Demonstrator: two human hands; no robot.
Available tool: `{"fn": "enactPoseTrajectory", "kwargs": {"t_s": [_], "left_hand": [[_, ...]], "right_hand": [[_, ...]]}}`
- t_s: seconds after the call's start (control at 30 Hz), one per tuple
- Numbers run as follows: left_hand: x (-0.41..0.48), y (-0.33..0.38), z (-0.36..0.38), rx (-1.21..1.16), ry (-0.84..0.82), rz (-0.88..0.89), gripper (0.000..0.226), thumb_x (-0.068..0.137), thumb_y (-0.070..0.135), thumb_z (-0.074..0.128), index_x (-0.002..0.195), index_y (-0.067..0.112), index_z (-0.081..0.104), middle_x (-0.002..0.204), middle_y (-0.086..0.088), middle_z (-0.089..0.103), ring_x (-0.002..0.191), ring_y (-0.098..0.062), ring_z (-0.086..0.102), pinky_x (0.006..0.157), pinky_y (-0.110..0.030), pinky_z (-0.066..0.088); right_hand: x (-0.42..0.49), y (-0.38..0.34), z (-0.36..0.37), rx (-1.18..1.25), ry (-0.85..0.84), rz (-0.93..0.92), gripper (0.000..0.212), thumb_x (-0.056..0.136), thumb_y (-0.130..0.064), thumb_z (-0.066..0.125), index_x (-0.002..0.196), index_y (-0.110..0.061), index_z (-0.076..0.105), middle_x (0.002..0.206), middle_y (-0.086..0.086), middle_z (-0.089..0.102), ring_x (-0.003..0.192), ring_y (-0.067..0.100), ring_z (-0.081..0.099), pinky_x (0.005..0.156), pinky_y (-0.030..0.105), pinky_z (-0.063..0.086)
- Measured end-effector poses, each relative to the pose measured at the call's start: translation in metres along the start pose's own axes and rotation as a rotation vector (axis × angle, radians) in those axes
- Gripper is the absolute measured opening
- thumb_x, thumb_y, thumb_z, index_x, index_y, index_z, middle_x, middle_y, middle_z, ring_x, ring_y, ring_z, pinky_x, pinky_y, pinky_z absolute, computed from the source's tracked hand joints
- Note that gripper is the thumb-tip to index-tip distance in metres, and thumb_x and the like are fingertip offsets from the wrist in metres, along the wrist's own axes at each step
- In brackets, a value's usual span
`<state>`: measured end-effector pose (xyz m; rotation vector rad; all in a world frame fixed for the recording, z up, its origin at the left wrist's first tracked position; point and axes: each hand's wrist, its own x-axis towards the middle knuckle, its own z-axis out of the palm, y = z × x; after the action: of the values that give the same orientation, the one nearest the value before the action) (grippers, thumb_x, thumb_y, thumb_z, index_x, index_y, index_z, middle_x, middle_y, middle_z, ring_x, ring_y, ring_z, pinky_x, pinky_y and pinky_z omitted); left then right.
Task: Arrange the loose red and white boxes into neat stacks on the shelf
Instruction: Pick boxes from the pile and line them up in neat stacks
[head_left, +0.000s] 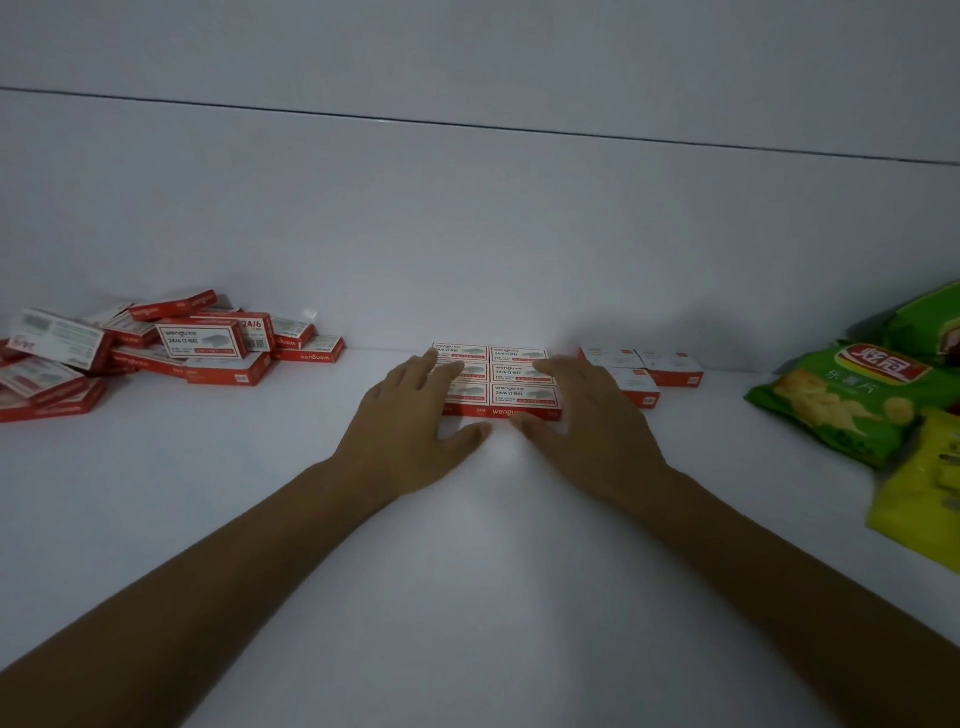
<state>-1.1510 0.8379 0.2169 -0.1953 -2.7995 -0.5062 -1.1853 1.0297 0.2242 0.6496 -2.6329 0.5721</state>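
On the white shelf (467, 545), left hand (410, 421) and right hand (587, 415) with fingers spread, touching a flat block of boxes (514, 384), loose pile of boxes (156, 353) far left, snack bags (852, 400) right.

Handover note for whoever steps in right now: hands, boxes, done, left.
Left hand: open, fingers flat on the left side of the squared block.
Right hand: open, against its right side; both thumbs at its front.
Done: block shows six boxes on top, middle of the shelf; smaller group just right of it.
Left: loose pile at far left is jumbled, needs stacking.
Chip bags at far right, not part of the job.
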Motion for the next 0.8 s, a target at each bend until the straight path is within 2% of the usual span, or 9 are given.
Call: {"fn": "enactPoseTrajectory", "kwargs": {"t_s": [0.1, 0.23, 0.33, 0.43, 0.53, 0.6, 0.67, 0.8], "left_hand": [[-0.003, 0.002, -0.017, 0.088, 0.019, 0.082, 0.078, 0.083, 0.062, 0.046, 0.146, 0.020, 0.025, 0.152, -0.004, 0.027, 0.138, -0.021, 0.026, 0.109, -0.041, 0.031], [-0.019, -0.010, -0.048, 0.241, 0.029, 0.165, 0.076, 0.085, 0.063, 0.040, 0.147, 0.024, 0.020, 0.153, 0.000, 0.026, 0.138, -0.021, 0.026, 0.110, -0.042, 0.026], [-0.042, -0.039, -0.068, 0.342, 0.031, 0.144, 0.074, 0.085, 0.065, 0.034, 0.147, 0.027, 0.019, 0.155, 0.001, 0.019, 0.141, -0.022, 0.022, 0.112, -0.041, 0.021], [-0.069, -0.077, -0.091, 0.380, 0.022, 0.080, 0.069, 0.088, 0.061, 0.039, 0.146, 0.029, 0.021, 0.156, 0.001, 0.017, 0.141, -0.023, 0.021, 0.111, -0.041, 0.022], [-0.098, -0.116, -0.114, 0.407, 0.022, 0.007, 0.067, 0.086, 0.061, 0.039, 0.143, 0.028, 0.031, 0.153, -0.001, 0.027, 0.138, -0.025, 0.030, 0.109, -0.044, 0.026], [-0.117, -0.142, -0.128, 0.401, 0.035, -0.043, 0.067, 0.083, 0.061, 0.039, 0.140, 0.026, 0.037, 0.149, -0.002, 0.034, 0.135, -0.026, 0.035, 0.106, -0.044, 0.030], [-0.133, -0.167, -0.139, 0.399, 0.051, -0.092, 0.067, 0.083, 0.061, 0.038, 0.140, 0.026, 0.038, 0.148, -0.002, 0.037, 0.134, -0.025, 0.037, 0.105, -0.044, 0.032], [-0.158, -0.210, -0.155, 0.403, 0.079, -0.136, 0.067, 0.083, 0.063, 0.033, 0.141, 0.028, 0.033, 0.149, -0.001, 0.035, 0.134, -0.023, 0.036, 0.105, -0.042, 0.034]], "right_hand": [[-0.001, -0.013, -0.010, -0.092, -0.005, -0.099, 0.063, 0.083, -0.053, 0.055, 0.134, -0.020, 0.040, 0.136, -0.001, 0.046, 0.123, 0.016, 0.041, 0.100, 0.031, 0.034], [0.007, -0.042, -0.015, -0.140, -0.051, -0.189, 0.062, 0.082, -0.057, 0.055, 0.131, -0.022, 0.044, 0.130, -0.003, 0.053, 0.115, 0.015, 0.049, 0.095, 0.029, 0.037], [0.018, -0.071, -0.006, -0.093, -0.062, -0.224, 0.059, 0.079, -0.057, 0.059, 0.126, -0.022, 0.051, 0.122, -0.002, 0.060, 0.108, 0.018, 0.055, 0.094, 0.035, 0.044], [0.029, -0.109, 0.013, -0.051, -0.055, -0.296, 0.059, 0.077, -0.056, 0.060, 0.121, -0.017, 0.058, 0.119, 0.002, 0.064, 0.106, 0.022, 0.059, 0.092, 0.037, 0.045], [0.037, -0.156, 0.038, 0.025, -0.063, -0.376, 0.057, 0.074, -0.054, 0.058, 0.114, -0.013, 0.063, 0.112, 0.004, 0.068, 0.099, 0.024, 0.065, 0.086, 0.033, 0.045], [0.042, -0.192, 0.056, 0.072, -0.072, -0.455, 0.057, 0.076, -0.052, 0.060, 0.119, -0.014, 0.060, 0.121, 0.002, 0.063, 0.109, 0.021, 0.061, 0.096, 0.033, 0.041], [0.046, -0.228, 0.069, 0.059, -0.119, -0.500, 0.057, 0.082, -0.050, 0.059, 0.130, -0.020, 0.050, 0.134, -0.003, 0.053, 0.123, 0.017, 0.049, 0.105, 0.033, 0.035], [0.057, -0.281, 0.093, -0.010, -0.236, -0.496, 0.058, 0.088, -0.048, 0.052, 0.139, -0.026, 0.034, 0.145, -0.006, 0.039, 0.132, 0.015, 0.035, 0.108, 0.032, 0.027]]}}
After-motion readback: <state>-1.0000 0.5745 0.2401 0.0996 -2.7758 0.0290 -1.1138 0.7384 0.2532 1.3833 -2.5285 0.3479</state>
